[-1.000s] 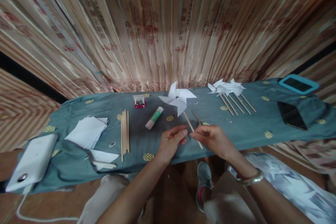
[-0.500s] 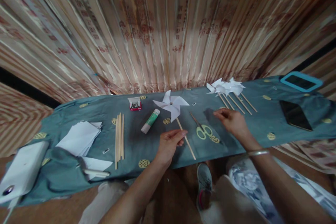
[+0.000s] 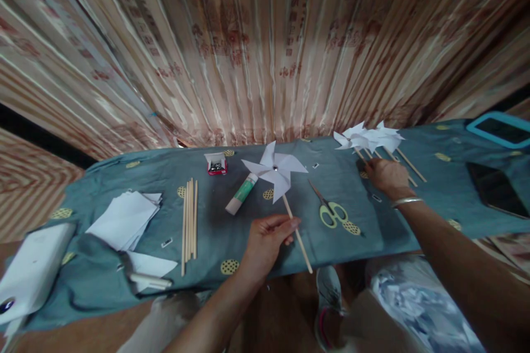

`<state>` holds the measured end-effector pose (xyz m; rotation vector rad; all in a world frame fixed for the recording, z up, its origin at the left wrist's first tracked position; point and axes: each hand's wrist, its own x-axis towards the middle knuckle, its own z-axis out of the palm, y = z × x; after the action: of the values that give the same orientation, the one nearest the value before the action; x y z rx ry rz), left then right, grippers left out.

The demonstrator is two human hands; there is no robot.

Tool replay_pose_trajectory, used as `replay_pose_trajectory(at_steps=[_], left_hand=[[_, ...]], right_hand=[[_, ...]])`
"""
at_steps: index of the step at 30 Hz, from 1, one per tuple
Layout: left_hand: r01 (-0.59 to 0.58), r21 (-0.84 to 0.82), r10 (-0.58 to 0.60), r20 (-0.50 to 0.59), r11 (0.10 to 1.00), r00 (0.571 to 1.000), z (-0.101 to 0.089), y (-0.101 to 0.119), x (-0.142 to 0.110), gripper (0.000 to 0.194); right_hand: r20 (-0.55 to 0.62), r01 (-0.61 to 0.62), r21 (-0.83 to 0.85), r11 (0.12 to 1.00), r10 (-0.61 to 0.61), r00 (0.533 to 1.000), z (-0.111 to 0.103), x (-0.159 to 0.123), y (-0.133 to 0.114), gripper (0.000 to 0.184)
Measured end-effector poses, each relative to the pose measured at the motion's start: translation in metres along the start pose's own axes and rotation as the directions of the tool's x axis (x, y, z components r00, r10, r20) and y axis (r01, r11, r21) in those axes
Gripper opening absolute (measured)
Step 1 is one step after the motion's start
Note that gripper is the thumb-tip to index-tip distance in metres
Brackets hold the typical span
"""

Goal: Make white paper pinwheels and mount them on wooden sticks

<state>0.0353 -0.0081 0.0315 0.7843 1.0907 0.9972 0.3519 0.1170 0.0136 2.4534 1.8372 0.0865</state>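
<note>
My left hand [image 3: 269,240] is closed in a pinch on the wooden stick of a white paper pinwheel [image 3: 277,168]. The pinwheel's head points away from me, and a shiny pin sits at its centre. To the right, my right hand [image 3: 387,176] has its fingers curled round the sticks of a group of finished pinwheels [image 3: 379,138]. It covers part of these sticks, so how many it grips is hidden. Green-handled scissors [image 3: 329,212] lie between my hands. A glue stick [image 3: 242,194] rests just left of the held pinwheel.
On the left are several loose wooden sticks [image 3: 189,226], a stack of white paper [image 3: 124,218], a white pen-like object [image 3: 151,280] and a white device [image 3: 35,267]. A small red box of pins [image 3: 216,164] stands open behind. A dark phone [image 3: 497,190] and a blue-framed device [image 3: 501,129] lie right.
My right hand has left the held pinwheel's stick and moved right to the grouped pinwheels, uncovering the scissors. My left hand has kept its hold on the stick.
</note>
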Motion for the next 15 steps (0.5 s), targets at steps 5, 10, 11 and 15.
replay_pose_trajectory(at_steps=[5, 10, 11, 15], left_hand=[[0.003, 0.015, -0.002, -0.004, 1.0, 1.0, 0.0002, 0.002, -0.0025, 0.04], [-0.011, 0.008, 0.011, 0.007, 1.0, 1.0, 0.0031, -0.0007, -0.0023, 0.039], [-0.014, 0.006, 0.013, 0.009, 1.0, 1.0, 0.0037, -0.0016, -0.0018, 0.039], [-0.014, 0.006, 0.014, 0.007, 1.0, 1.0, 0.0053, -0.0043, 0.0008, 0.039]], right_hand=[[-0.008, -0.019, 0.001, 1.0, 0.019, 1.0, 0.0008, 0.0015, -0.0021, 0.035], [-0.01, -0.053, -0.001, 0.999, 0.053, 0.999, 0.0004, -0.0005, -0.0001, 0.036], [-0.009, -0.058, -0.002, 0.998, 0.058, 0.998, 0.0005, -0.0007, 0.0002, 0.036], [0.002, -0.067, -0.003, 0.998, 0.067, 0.998, 0.0009, 0.0003, -0.0003, 0.035]])
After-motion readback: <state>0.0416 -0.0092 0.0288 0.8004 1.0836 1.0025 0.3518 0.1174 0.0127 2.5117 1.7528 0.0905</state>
